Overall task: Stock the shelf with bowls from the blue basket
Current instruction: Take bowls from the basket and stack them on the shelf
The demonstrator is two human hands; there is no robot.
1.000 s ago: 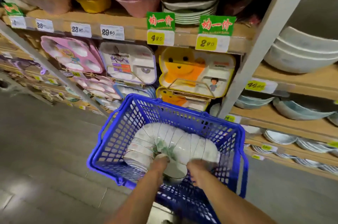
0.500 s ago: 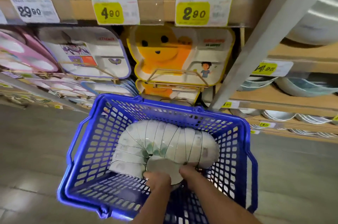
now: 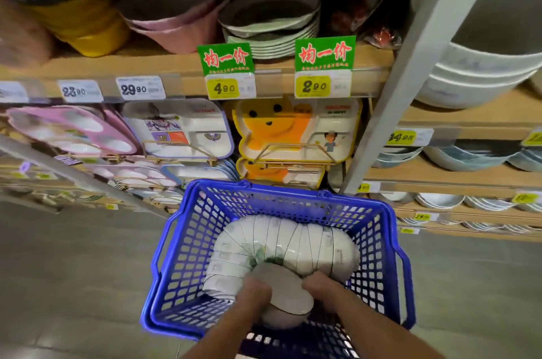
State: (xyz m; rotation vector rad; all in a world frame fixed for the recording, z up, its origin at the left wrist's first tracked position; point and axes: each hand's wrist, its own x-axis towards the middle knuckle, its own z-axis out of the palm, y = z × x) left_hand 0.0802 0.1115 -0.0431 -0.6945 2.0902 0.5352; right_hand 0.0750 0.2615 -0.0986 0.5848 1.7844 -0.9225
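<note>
A blue basket (image 3: 187, 244) stands on the floor in front of the shelves. Inside it lies a curved row of nested white bowls (image 3: 296, 241) with green marks. At the near end of the row a small stack of white bowls (image 3: 289, 300) is tipped towards me. My left hand (image 3: 253, 292) grips its left side and my right hand (image 3: 321, 288) grips its right side, both inside the basket. Wooden shelves (image 3: 457, 119) rise behind the basket.
Above the basket stand children's divided plates (image 3: 296, 130) on wire racks. Pink and yellow bowls and a pile of green-rimmed plates (image 3: 272, 27) fill the upper shelf. Large white bowls (image 3: 481, 77) sit at right, past a grey slanted upright (image 3: 410, 74). Grey floor lies left.
The view has tilted up, showing more of the upper shelves. Both hands have closed round the nearest bowls and tipped them up, away from the row.
</note>
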